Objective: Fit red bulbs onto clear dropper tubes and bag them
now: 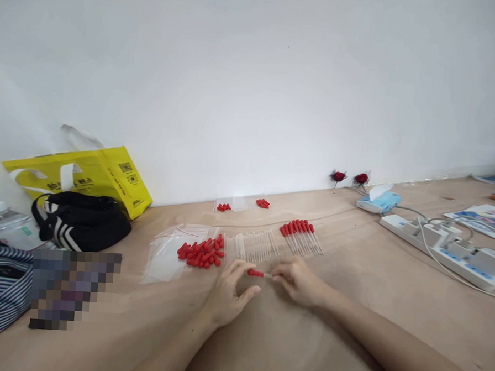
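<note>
Between my hands is a dropper with a red rubber bulb (255, 273) and a thin clear tube. My right hand (298, 281) pinches the tube end. Thumb and fingers apart, my left hand (230, 295) curves around the bulb's left side; its fingertips are close to the bulb, and whether they touch it I cannot tell. Beyond my left hand lies a heap of loose red bulbs (202, 253) on clear plastic bags (165, 253). A row of bare clear tubes (252, 245) lies beyond both hands. To its right are several droppers with bulbs fitted (300, 236), side by side.
Small bags with a few red bulbs (262, 204) lie near the wall. At left are a yellow bag (102, 172), a black pouch (88, 221), a striped bag (3, 289) and a clear jar (9, 223). A power strip (443, 251) with cables and a tissue pack (379, 201) sit right.
</note>
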`<state>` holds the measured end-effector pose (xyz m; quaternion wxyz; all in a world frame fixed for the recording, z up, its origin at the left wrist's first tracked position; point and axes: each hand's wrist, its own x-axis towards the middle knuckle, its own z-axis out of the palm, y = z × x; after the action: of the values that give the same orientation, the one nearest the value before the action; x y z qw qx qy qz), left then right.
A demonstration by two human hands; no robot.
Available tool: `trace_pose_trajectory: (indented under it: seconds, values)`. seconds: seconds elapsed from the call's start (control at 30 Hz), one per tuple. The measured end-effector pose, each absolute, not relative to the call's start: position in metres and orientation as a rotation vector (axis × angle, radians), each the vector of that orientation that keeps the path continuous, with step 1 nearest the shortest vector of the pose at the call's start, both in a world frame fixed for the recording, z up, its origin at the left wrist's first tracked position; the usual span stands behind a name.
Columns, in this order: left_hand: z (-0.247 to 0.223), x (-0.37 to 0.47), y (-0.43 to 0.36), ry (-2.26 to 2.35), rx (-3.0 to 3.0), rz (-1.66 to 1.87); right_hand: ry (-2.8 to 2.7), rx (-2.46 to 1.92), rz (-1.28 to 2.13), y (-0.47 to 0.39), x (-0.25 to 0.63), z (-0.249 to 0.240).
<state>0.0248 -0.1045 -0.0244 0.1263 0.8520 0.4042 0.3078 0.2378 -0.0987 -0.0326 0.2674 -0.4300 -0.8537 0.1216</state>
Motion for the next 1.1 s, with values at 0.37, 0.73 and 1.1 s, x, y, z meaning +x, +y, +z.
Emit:
trace_pose_trajectory:
  seconds: [0.37,0.73,1.1]
  values:
    - [-0.024,-0.028,-0.076,2.093,2.558,0.834,-1.795,-2.087,0.004,-0.031,0.231,-0.041]
    - [-0.031,-0.030,-0.069,2.050,2.714,0.751,-1.858,-2.104,0.010,-0.031,0.218,-0.036]
    - [-0.023,-0.015,-0.088,1.504,2.869,1.214,-1.816,-2.207,0.207,-0.026,0.205,-0.030]
